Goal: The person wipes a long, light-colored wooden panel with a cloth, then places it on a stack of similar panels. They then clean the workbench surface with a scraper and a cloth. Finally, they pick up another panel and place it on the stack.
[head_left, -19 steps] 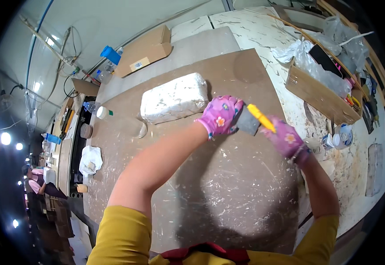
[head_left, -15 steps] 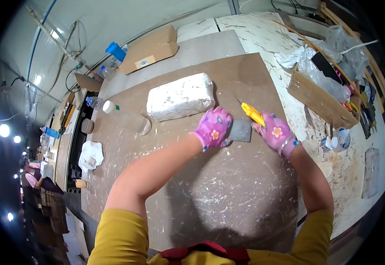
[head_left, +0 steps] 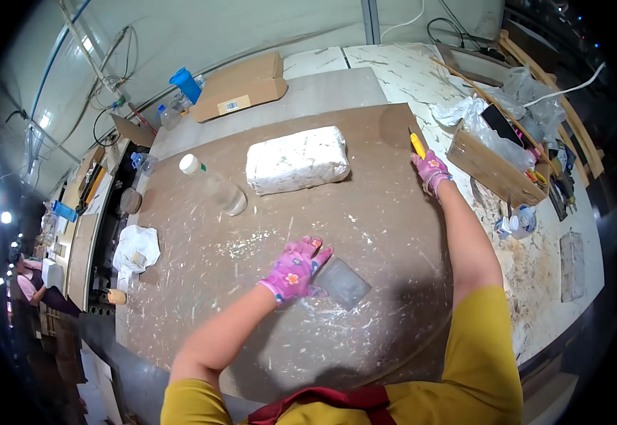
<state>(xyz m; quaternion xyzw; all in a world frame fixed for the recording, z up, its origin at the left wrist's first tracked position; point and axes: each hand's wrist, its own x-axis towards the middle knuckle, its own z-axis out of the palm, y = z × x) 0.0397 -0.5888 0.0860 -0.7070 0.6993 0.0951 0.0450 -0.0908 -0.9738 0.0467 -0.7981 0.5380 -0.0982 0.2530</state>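
My left hand (head_left: 295, 271), in a pink flowered glove, is low on the brown board (head_left: 202, 283). Its thumb and index finger straddle the near-left end of a flat grey rectangular slab (head_left: 344, 285); the other fingers fan out. Farther off to the right, my right hand (head_left: 432, 172), gloved alike, is closed around a yellow utility knife (head_left: 417, 145) whose thin blade points away from me. A white, brick-shaped block (head_left: 298, 161) with a patchy surface lies at the back of the board. Left of it, a clear bottle with a white cap (head_left: 216, 188) is lying down.
A flat cardboard box (head_left: 241, 92) and a blue cup (head_left: 185, 83) sit behind the board. On the right stand a carton (head_left: 496, 163) full of plastic bags and tools, small jars (head_left: 517, 224) and a clear block (head_left: 572, 267). A white cloth (head_left: 137, 249) lies left.
My left hand has moved nearer and to the left, with the grey slab shifted and turned alongside it. My right hand has moved away from me with the utility knife, toward the board's right edge.
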